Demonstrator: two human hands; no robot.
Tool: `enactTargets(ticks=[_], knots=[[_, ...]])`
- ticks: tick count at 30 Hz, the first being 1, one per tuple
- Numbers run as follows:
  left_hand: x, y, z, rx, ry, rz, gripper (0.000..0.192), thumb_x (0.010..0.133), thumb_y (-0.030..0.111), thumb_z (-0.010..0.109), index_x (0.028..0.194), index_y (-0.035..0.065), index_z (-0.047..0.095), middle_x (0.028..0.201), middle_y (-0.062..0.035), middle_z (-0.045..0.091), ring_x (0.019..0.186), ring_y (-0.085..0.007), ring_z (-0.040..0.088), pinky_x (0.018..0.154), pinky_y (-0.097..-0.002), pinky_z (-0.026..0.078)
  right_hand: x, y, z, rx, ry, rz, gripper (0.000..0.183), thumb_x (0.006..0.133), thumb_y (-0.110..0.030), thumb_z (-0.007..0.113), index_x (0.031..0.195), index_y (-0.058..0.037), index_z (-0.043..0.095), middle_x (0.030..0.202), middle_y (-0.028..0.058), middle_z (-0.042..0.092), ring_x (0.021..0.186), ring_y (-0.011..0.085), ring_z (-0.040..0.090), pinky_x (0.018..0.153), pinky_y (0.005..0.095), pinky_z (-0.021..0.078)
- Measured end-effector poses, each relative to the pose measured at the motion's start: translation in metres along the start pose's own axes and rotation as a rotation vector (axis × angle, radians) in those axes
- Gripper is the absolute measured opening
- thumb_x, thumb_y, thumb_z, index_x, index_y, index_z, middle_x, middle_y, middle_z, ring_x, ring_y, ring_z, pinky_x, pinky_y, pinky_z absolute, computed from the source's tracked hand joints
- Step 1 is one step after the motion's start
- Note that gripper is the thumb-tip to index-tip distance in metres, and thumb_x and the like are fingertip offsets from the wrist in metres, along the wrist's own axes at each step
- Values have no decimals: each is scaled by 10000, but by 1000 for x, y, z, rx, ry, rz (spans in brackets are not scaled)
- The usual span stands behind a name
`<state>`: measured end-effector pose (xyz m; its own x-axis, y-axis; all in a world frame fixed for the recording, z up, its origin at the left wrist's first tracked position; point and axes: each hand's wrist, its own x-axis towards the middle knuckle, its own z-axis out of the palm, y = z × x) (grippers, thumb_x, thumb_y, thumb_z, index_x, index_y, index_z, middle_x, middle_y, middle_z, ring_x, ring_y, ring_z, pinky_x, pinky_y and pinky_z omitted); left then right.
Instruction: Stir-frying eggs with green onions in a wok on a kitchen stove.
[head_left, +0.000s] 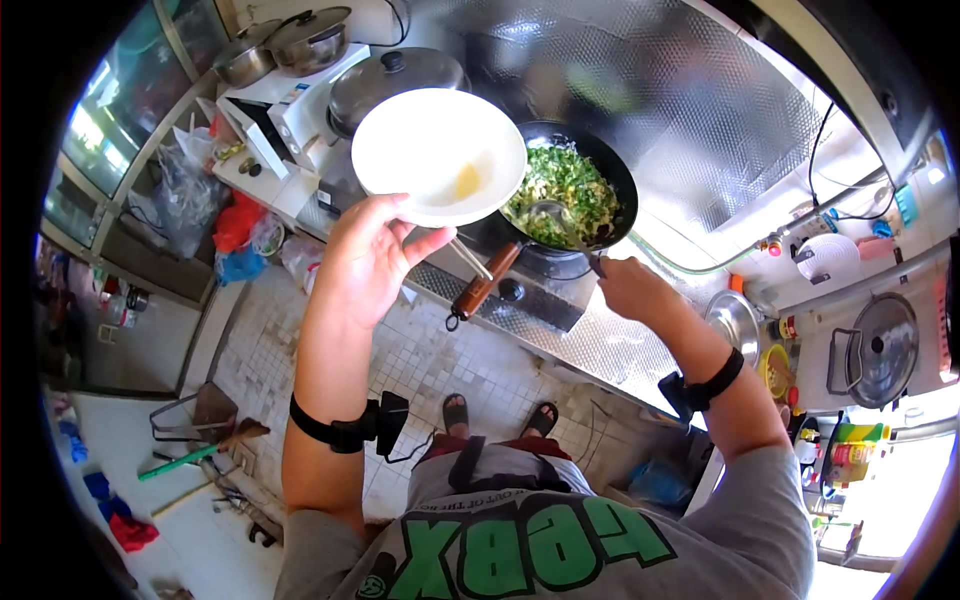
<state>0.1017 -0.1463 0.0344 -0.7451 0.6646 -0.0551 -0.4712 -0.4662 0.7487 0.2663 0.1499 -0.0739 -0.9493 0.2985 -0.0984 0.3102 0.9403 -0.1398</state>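
Observation:
My left hand (367, 259) grips the rim of a white bowl (420, 142), tilted so its inside faces me. A small yellowish residue (467, 181) clings inside the bowl. Thin chopsticks (471, 258) stick out below it, beside my left fingers. In my right hand (637, 289) is the handle of a metal ladle or spatula (553, 214). Its head rests among chopped greens and yellow egg-like pieces (574, 184) in a black wok (624, 169). The wok sits on a gas stove (551, 307), its wooden handle (487, 281) pointing towards me. The bowl covers the wok's left edge.
A lidded dark pan (397, 79) stands behind the bowl, with steel pots (307, 41) on a white appliance further left. Embossed metal sheeting (675, 112) lines the wall. On the right are a steel basin (733, 322) and a hanging pot lid (883, 349).

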Motion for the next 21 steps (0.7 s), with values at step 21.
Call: enactTargets(ticks=[21], knots=[[38,1,-14,-43,-126,-74,263,855,153,588,1076,19,540,996,-29,591,886,-99,560,849,-409,549,35,55,-18,-123,-25,179,208,804,-125,512,909,12,629,826,224,659,780,370,666,707,446,545]])
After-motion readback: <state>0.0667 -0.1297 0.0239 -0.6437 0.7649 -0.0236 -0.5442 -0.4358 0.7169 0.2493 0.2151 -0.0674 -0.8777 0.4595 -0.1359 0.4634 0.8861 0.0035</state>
